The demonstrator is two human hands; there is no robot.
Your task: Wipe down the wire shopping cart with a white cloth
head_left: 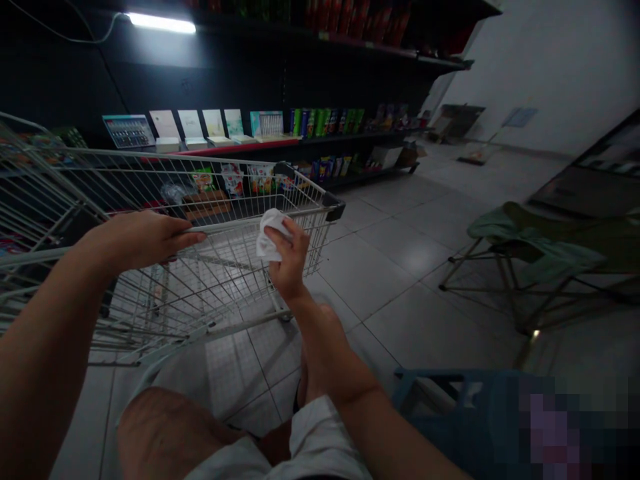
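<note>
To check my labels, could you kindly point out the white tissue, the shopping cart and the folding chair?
White tissue (270, 237), head view, on its crumpled middle.
Shopping cart (311, 212), head view, on its top rail.
Folding chair (530, 243), head view, on its green cloth.

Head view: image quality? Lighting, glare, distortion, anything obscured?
Head view: dim overall, with glare from the white fluorescent tube light at top; wide-angle distortion bows the grey wire shopping cart and tilts the black metal shelving; a pixelated mosaic patch hides part of the blue plastic object at lower right.
</note>
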